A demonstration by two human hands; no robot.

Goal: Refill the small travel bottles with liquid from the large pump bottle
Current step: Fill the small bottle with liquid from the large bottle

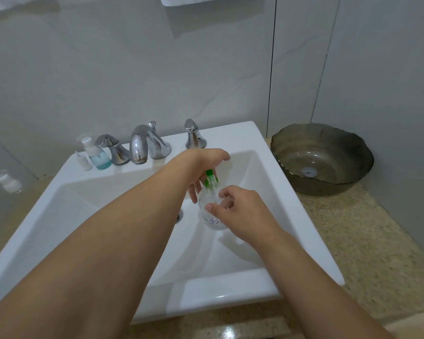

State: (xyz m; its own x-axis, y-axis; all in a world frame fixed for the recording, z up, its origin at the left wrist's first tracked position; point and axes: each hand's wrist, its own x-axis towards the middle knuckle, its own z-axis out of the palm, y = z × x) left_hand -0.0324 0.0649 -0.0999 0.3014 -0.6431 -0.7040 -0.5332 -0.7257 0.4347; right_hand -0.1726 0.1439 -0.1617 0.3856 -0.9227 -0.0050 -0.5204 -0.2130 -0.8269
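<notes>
**Pump bottle in hand over the basin; the refilling looks barely begun**

Both hands are at work over the white rectangular ceramic sink [230,133]. Between them is the clear plastic pump bottle with a green pump head and printed lettering [212,211], held above the basin near the drain [179,216]. The right hand [240,209] grips the bottle's body, thumb on the front face and fingers curled round the far side. The left hand [203,167] reaches over from above, its palm arched over the green pump and its fingers hanging down beside the neck. Whether it is pressing the pump, twisting it or merely covering it cannot be told, and I cannot say that its fingers actually close on anything.

The small travel bottles stand well apart from the hands, on the back-left ledge of the sink beside the chrome tap handle [113,149]: a small clear bottle with a white flip cap and blue liquid in its lower part [97,155], and just beside it a tiny white-capped clear bottle [83,161]. Both seem capped. Neither is under the pump's outlet.

As a judgement, no filling is under way at this moment: the source bottle is being handled or opened, and the receivers are untouched. Still left, it seems, are bringing a travel bottle over, uncapping it, dispensing into it, recapping, and repeating for the other. The blue liquid's origin is unclear.

Right of the sink, a dark scalloped glass bowl [322,159] sits on the speckled counter [353,241].
</notes>
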